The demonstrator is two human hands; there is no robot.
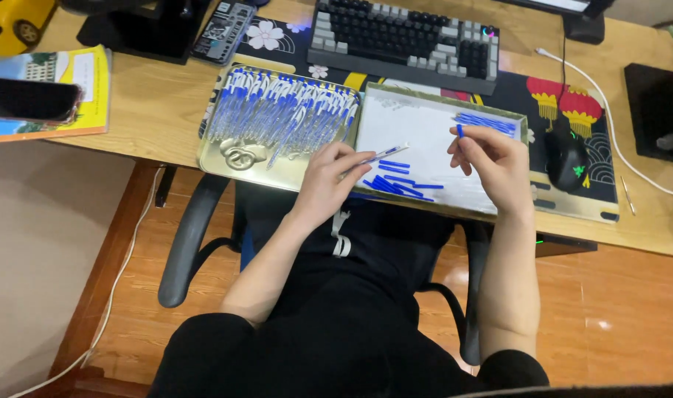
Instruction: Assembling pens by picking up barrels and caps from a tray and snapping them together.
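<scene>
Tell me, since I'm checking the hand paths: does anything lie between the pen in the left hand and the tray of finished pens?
Nothing visible does. The left hand holds the pen over the white tray, right beside the metal tray of pens.

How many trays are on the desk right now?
2. The left tray holds a heap of assembled pens; the right tray, beside it, holds loose blue pen parts. Nothing suggests a hidden third.
</scene>
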